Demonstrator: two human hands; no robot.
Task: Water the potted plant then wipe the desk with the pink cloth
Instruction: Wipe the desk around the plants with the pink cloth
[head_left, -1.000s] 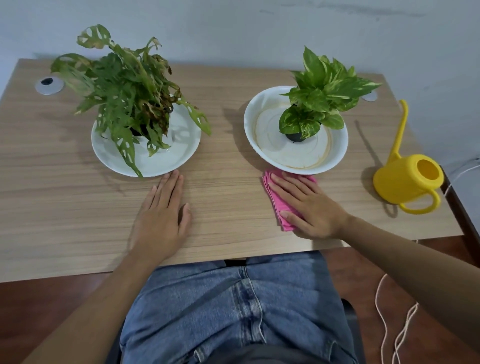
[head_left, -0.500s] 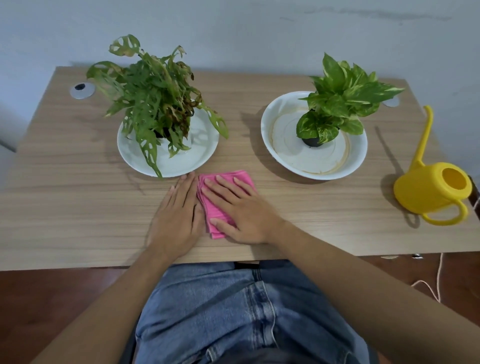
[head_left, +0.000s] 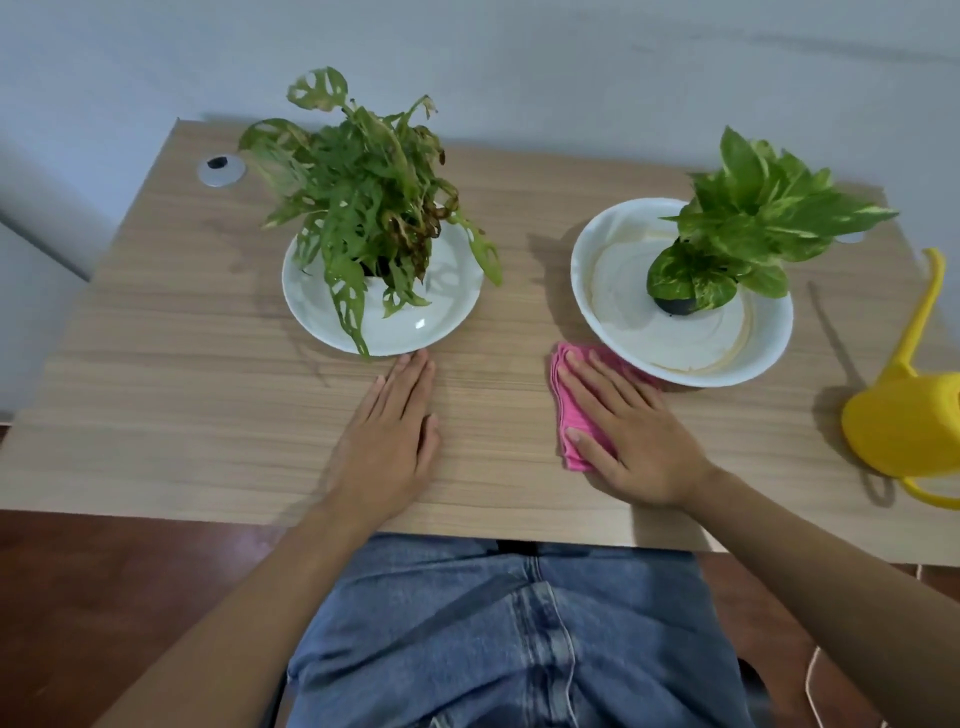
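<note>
My right hand (head_left: 631, 439) lies flat on the folded pink cloth (head_left: 569, 410), pressing it to the wooden desk (head_left: 171, 374) just in front of the right bowl. My left hand (head_left: 387, 441) rests flat on the desk, fingers together, its tips touching the left plate's rim. A holey-leaved plant (head_left: 363, 208) stands on the white plate (head_left: 322, 317) at left. A broad-leaved plant (head_left: 748, 223) in a small dark pot sits in the white bowl (head_left: 613, 322) at right. The yellow watering can (head_left: 904, 415) stands at the desk's right end.
A silver cable grommet (head_left: 221, 170) sits at the desk's far left corner, against the grey wall. My denim-covered lap is below the desk's front edge. A white cord (head_left: 810, 670) lies on the red-brown floor at the lower right.
My right hand slid the pink cloth left until it met my left hand, then back right to the front of the right bowl. My left hand stayed on the desk.
</note>
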